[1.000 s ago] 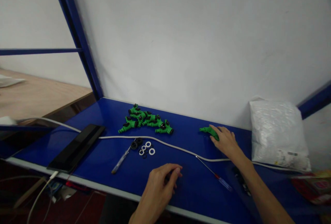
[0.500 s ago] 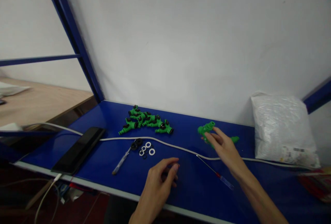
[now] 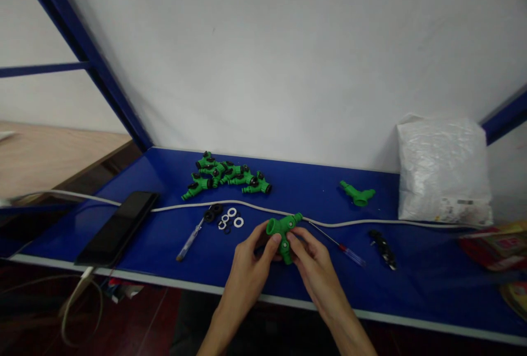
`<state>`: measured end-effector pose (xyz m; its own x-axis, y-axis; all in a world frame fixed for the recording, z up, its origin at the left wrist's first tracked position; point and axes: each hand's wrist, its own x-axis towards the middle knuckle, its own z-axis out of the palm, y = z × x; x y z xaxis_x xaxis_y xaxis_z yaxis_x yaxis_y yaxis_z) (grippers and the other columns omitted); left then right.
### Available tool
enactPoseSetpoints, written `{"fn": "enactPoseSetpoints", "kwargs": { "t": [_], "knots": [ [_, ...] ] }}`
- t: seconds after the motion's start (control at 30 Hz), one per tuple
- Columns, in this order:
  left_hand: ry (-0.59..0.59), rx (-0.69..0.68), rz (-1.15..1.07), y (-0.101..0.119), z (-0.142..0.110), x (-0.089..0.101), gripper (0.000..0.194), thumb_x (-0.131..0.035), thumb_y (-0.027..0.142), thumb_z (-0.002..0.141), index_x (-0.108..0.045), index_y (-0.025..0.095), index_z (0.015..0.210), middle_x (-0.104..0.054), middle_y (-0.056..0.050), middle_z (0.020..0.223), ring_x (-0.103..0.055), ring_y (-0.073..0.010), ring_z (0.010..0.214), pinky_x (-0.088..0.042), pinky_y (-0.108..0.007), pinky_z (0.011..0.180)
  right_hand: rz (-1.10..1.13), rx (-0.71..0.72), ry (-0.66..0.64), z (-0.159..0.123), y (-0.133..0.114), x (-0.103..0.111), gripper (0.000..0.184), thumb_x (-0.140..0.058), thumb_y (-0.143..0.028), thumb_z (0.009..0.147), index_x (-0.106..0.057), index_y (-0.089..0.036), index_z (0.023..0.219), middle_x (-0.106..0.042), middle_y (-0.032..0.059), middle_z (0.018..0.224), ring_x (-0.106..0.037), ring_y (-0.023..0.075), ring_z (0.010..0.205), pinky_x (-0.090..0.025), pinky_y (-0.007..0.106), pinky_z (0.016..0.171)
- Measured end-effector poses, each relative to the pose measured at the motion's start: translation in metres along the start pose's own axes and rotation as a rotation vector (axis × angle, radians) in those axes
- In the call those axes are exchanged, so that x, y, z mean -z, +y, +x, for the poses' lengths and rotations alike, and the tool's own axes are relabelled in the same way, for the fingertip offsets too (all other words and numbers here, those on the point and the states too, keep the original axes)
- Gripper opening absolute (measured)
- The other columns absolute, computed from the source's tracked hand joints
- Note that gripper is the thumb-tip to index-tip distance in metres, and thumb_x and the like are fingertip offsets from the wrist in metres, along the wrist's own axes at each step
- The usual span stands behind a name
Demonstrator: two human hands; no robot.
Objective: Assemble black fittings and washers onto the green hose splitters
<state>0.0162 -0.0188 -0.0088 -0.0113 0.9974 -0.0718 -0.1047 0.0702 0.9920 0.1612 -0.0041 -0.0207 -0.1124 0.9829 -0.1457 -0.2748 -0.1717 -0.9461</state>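
Between my two hands is a green Y-shaped hose connector [image 3: 283, 229], held above the front part of the blue table. My left hand [image 3: 256, 257] grips its wide round opening, the thumb on top. On the other side, the fingers of my right hand [image 3: 310, 252] close on its branches. A second bare green connector [image 3: 359, 195] lies at the back right. Several green connectors with black parts [image 3: 230, 174] are heaped at the back left. Left of my hands lie white washers [image 3: 232, 212], black rings [image 3: 209, 215] and a clear-handled screwdriver [image 3: 189, 242]. Right of them rests a red-and-clear screwdriver [image 3: 349, 254].
A black phone-like device [image 3: 119, 227] with a cable lies on the left of the blue table [image 3: 152, 257]. A white cable [image 3: 247, 205] crosses the tabletop. Small black parts [image 3: 383, 249] lie at right, before a white plastic package [image 3: 444, 172] and red packets [image 3: 494, 246].
My right hand has brought the green connector from the back right to the front middle. My left hand has closed on it too. The view has shifted slightly.
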Motion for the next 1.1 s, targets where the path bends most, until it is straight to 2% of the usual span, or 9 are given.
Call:
{"fn": "enactPoseSetpoints", "kwargs": {
  "t": [0.17,0.37,0.47,0.6,0.67,0.73,0.8,0.9,1.1],
  "knots": [
    [0.03,0.005,0.019,-0.004,0.001,0.003,0.058,-0.064,0.049,0.092,-0.056,0.02,0.142,-0.074,-0.011,0.125,-0.07,-0.029,0.115,-0.061,-0.037,0.088,-0.114,0.048,-0.031,0.001,0.001,0.001,0.03,-0.076,-0.047,0.086,-0.077,-0.022,0.102,-0.076,0.0027,0.092,-0.067,0.0182,0.085,-0.048,0.027,0.077],
    [0.064,0.02,0.073,-0.002,0.0,0.005,0.058,-0.068,0.052,0.089,-0.056,0.021,0.136,-0.075,-0.01,0.118,-0.072,-0.0268,0.109,-0.058,-0.035,0.088,-0.26,0.078,-0.054,-0.013,-0.014,0.0,0.027,-0.071,-0.046,0.09,-0.078,-0.022,0.098,-0.078,0.0041,0.095,-0.071,0.0218,0.09,-0.052,0.031,0.084],
    [0.092,0.01,0.138,0.0,-0.001,0.005,0.055,-0.066,0.053,0.089,-0.058,0.021,0.132,-0.077,-0.008,0.109,-0.073,-0.0258,0.103,-0.059,-0.032,0.082,-0.463,0.153,0.066,-0.029,-0.03,0.026,0.028,-0.067,-0.048,0.091,-0.078,-0.022,0.094,-0.078,0.0058,0.093,-0.072,0.0236,0.087,-0.054,0.034,0.085],
    [0.058,-0.06,0.366,0.006,-0.006,0.002,0.047,-0.061,0.051,0.093,-0.065,0.024,0.131,-0.077,-0.005,0.102,-0.074,-0.023,0.093,-0.057,-0.029,0.074,-0.912,0.366,0.538,-0.045,-0.057,0.096,0.033,-0.064,-0.053,0.087,-0.076,-0.022,0.09,-0.078,0.0085,0.092,-0.071,0.0276,0.087,-0.052,0.04,0.088],
    [0.06,-0.139,0.462,0.007,-0.007,0.0,0.041,-0.058,0.047,0.096,-0.068,0.026,0.13,-0.076,-0.005,0.11,-0.073,-0.0226,0.098,-0.057,-0.03,0.081,-1.139,0.391,0.679,-0.046,-0.067,0.132,0.041,-0.058,-0.058,0.087,-0.076,-0.021,0.093,-0.077,0.0121,0.098,-0.071,0.0303,0.086,-0.052,0.043,0.085],
    [0.104,-0.205,0.526,0.005,-0.008,-0.002,0.039,-0.057,0.045,0.097,-0.069,0.026,0.129,-0.074,-0.006,0.122,-0.071,-0.0233,0.107,-0.056,-0.034,0.093,-1.308,0.35,0.695,-0.042,-0.072,0.158,0.052,-0.051,-0.064,0.087,-0.076,-0.02,0.098,-0.077,0.0147,0.099,-0.07,0.0315,0.082,-0.053,0.045,0.081],
    [0.163,-0.236,0.579,0.001,-0.007,-0.003,0.041,-0.058,0.046,0.096,-0.067,0.025,0.131,-0.07,-0.007,0.13,-0.069,-0.024,0.11,-0.055,-0.038,0.097,-1.427,0.321,0.684,-0.036,-0.072,0.171,0.059,-0.046,-0.066,0.089,-0.076,-0.017,0.103,-0.076,0.0167,0.099,-0.07,0.0337,0.084,-0.053,0.048,0.08],
    [0.2,-0.292,0.665,-0.008,-0.006,-0.005,0.049,-0.061,0.046,0.095,-0.059,0.024,0.139,-0.063,-0.009,0.139,-0.065,-0.0253,0.118,-0.054,-0.042,0.102,-1.521,0.314,0.629,-0.023,-0.066,0.172,0.055,-0.045,-0.058,0.09,-0.075,-0.015,0.106,-0.076,0.0176,0.101,-0.07,0.0357,0.091,-0.052,0.049,0.085],
    [0.139,-0.44,0.863,-0.02,-0.002,-0.008,0.064,-0.068,0.034,0.091,-0.045,0.022,0.149,-0.063,-0.011,0.138,-0.057,-0.0285,0.129,-0.051,-0.049,0.108,-1.522,0.34,0.562,-0.002,-0.057,0.169,0.042,-0.048,-0.044,0.086,-0.076,-0.014,0.097,-0.076,0.0204,0.097,-0.069,0.0379,0.089,-0.051,0.051,0.085]
  ]
}}
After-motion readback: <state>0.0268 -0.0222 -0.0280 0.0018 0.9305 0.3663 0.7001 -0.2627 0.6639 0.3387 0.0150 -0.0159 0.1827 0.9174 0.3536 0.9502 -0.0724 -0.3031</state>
